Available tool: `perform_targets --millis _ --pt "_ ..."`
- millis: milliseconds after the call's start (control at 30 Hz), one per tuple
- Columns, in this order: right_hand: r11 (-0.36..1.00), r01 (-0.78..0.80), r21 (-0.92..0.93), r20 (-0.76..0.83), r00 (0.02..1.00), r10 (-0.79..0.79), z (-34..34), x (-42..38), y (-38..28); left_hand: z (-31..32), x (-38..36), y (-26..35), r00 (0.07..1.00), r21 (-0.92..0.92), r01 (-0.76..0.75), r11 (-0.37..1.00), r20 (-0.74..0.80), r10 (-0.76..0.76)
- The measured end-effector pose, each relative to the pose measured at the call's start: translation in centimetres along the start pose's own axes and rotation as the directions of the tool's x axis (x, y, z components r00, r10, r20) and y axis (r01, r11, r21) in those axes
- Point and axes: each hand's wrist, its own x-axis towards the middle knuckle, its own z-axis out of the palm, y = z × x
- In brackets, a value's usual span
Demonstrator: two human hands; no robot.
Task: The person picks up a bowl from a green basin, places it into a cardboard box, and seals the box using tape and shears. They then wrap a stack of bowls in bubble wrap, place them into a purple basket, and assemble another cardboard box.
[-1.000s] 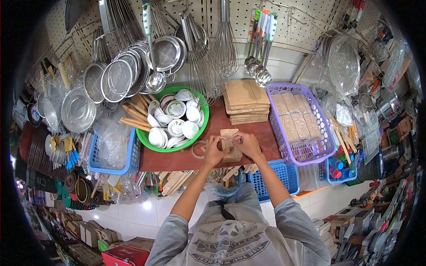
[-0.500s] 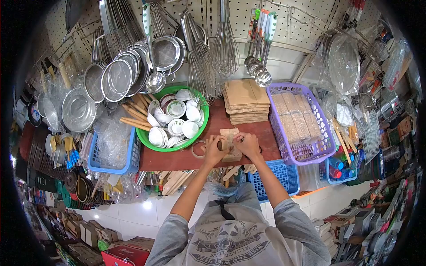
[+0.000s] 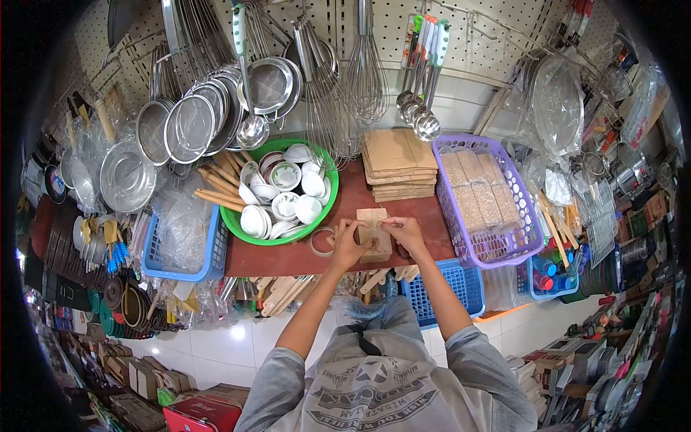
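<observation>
A small brown cardboard package [image 3: 372, 253] lies flat on the reddish-brown tabletop, directly before me. My left hand [image 3: 347, 245] has its fingers bent against the package's left side, with the fingertips on its top. On the opposite side, my right hand [image 3: 405, 236] pinches at the upper right edge with thumb and fingertips; what is between them is too small to make out. Left of my left hand lies a roll of tape [image 3: 322, 242]. A dark ring-shaped thing, partly covered by my right hand, shows beside that wrist.
A green basin [image 3: 229, 229] of white bowls stands at the left, near a blue basket [image 3: 218, 266]. Behind the package sits a stack of flattened brown cardboard [image 3: 399, 160]. To its right, a purple basket [image 3: 461, 234] holds wrapped packs. Strainers, whisks [image 3: 367, 86] and ladles [image 3: 427, 127] hang above.
My right hand has shifted slightly to the right and its fingers have straightened toward the package edge. My left hand stays nearly in place.
</observation>
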Motion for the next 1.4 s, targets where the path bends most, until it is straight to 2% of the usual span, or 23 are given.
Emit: perform_targets --millis 167,267,367,467,567,667,767,967,1067,1267,1367,1400 --pt "0.993 -0.051 -0.105 0.039 0.998 0.055 0.0 -1.6 -1.0 -0.2 -0.3 0.7 0.999 -0.011 -0.021 1.000 -0.043 0.020" --pt "0.969 -0.001 -0.247 0.034 0.999 0.010 0.2 -1.9 0.0 0.2 -0.5 0.3 0.999 -0.007 -0.027 1.000 -0.025 0.027" --pt "0.973 -0.059 -0.223 0.016 0.998 0.065 0.3 -2.4 -0.7 -0.5 -0.5 1.1 1.000 -0.019 0.014 1.000 0.007 -0.014" --pt "0.965 -0.058 -0.256 -0.020 0.998 0.054 0.6 -2.8 -1.4 0.8 -0.1 -1.0 1.000 -0.185 -0.023 0.982 -0.019 0.020" --pt "0.916 -0.013 -0.400 -0.054 0.998 -0.010 0.8 -2.8 -1.0 1.2 0.0 -1.8 1.000 -0.255 0.008 0.967 -0.016 -0.012" --pt "0.871 -0.041 -0.489 -0.093 0.996 -0.006 1.0 -3.1 -1.6 0.0 -0.4 -0.5 1.000 -0.163 0.007 0.987 -0.019 -0.010" --pt "0.884 -0.059 -0.465 -0.090 0.996 0.019 0.9 -3.2 -1.8 -2.0 -0.9 1.7 0.999 -0.043 -0.049 0.998 0.018 0.049" --pt "0.872 -0.027 -0.488 -0.089 0.996 -0.020 0.9 -3.0 -1.5 -1.6 -0.5 0.8 0.997 0.011 -0.008 1.000 0.072 0.007" --pt "0.897 -0.023 -0.442 -0.066 0.998 -0.007 0.8 -2.8 -1.0 -1.6 -0.5 1.0 0.996 -0.041 0.050 0.998 0.076 -0.046" --pt "0.926 0.011 -0.377 -0.016 1.000 -0.018 0.3 -2.2 0.0 -1.5 -0.2 0.9 0.996 0.000 0.043 0.999 0.072 -0.042" --pt "0.958 0.019 -0.286 0.059 0.998 -0.002 -0.1 -1.9 0.7 -0.4 0.0 -0.9 0.999 -0.089 -0.012 0.996 0.040 0.016" --pt "0.981 0.021 -0.191 0.095 0.996 -0.003 -0.1 -1.6 1.5 -0.4 0.0 -0.8 0.999 -0.093 0.000 0.996 0.039 0.004"
